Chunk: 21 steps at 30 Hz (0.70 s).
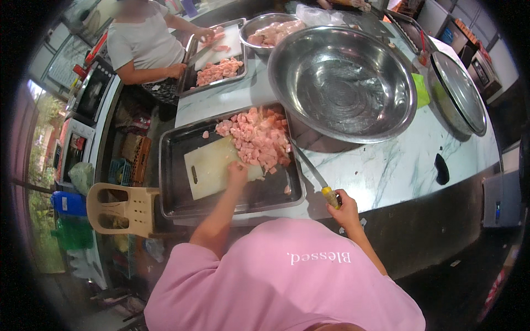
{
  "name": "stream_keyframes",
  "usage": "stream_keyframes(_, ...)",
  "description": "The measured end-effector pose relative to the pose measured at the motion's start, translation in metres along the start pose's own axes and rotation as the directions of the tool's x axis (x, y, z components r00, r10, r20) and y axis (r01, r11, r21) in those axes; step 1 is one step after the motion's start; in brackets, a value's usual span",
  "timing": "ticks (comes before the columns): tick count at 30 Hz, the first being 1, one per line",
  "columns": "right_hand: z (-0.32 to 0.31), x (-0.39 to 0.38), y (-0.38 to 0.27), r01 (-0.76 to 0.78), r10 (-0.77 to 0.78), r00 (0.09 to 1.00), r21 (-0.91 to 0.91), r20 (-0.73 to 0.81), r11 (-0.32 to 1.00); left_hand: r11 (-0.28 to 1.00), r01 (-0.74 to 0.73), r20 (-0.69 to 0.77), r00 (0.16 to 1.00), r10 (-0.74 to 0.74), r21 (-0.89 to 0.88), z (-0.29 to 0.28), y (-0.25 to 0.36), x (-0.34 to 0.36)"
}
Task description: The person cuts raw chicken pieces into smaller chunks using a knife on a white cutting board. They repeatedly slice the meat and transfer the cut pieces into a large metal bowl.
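My right hand (343, 207) grips the yellow handle of a knife (312, 167). Its blade points away from me, over the right rim of a dark metal tray (182, 206). In that tray a white cutting board (208, 161) lies at an angle, with a slot at its left end. My left hand (237, 173) is over the board's right part, fingers drawn together beside the heap of diced raw meat (256, 135). Whatever those fingers hold, if anything, is hidden. The heap spreads from the board's right end into the tray's far right corner.
A large steel basin (342, 88) stands right behind the tray. Beyond are a bowl of raw meat (274, 32) and a lidded pot (457, 94). Across the table at left, a person (144, 44) cuts meat over another tray (242, 69). A beige plastic chair (126, 208) stands at left.
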State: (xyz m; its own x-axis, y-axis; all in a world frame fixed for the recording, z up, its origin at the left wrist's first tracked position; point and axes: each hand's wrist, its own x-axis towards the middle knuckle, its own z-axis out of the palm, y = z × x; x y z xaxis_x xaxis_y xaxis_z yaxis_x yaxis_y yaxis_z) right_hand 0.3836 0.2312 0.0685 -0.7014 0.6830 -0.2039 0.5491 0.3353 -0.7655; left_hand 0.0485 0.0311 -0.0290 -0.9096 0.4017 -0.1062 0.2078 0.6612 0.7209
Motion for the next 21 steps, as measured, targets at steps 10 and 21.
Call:
stream_keyframes(10, 0.014, 0.02, -0.028, -0.02, 0.022, 1.0, -0.082, 0.021, 0.996, 0.928, -0.372, 0.207, 0.907, 0.367, -0.019, -0.034, 0.105, 0.047)
stream_keyframes(21, 0.036, 0.004, -0.061, -0.225, 0.201, 0.97, -0.187, -0.136, 0.956, 0.873, -0.235, 0.152, 0.933, 0.326, -0.428, 0.015, 0.185, 0.231)
